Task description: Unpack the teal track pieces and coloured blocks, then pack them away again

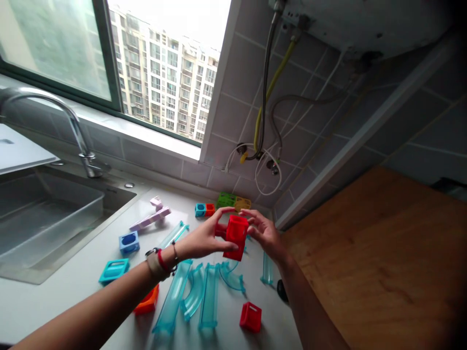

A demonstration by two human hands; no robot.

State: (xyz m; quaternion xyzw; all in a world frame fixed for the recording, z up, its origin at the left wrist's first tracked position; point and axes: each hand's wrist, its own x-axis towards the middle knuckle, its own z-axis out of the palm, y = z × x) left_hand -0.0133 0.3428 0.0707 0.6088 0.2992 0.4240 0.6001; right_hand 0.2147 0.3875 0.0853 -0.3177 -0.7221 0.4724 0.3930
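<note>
A hollow red toy block (236, 237) is held up over the counter, slightly tilted. My left hand (209, 236) grips it from the left, thumb across its lower front and the other fingers behind. My right hand (265, 236) is at its upper right side with fingers curved and apart; whether the fingertips touch the block I cannot tell. Beneath lie translucent teal track pieces, among them a straight track (209, 296) and a curved track (194, 291). Another red block (250, 317) sits nearer the front edge. An orange block (148, 299) is partly covered by my left forearm.
Left of my hands are a blue block (129, 242), a teal block (114, 271) and a lilac piece (150, 218). Green blocks (226, 200) stand by the wall. A sink with a plastic basin (73, 218) is at left; a wooden panel (383, 262) bounds the right.
</note>
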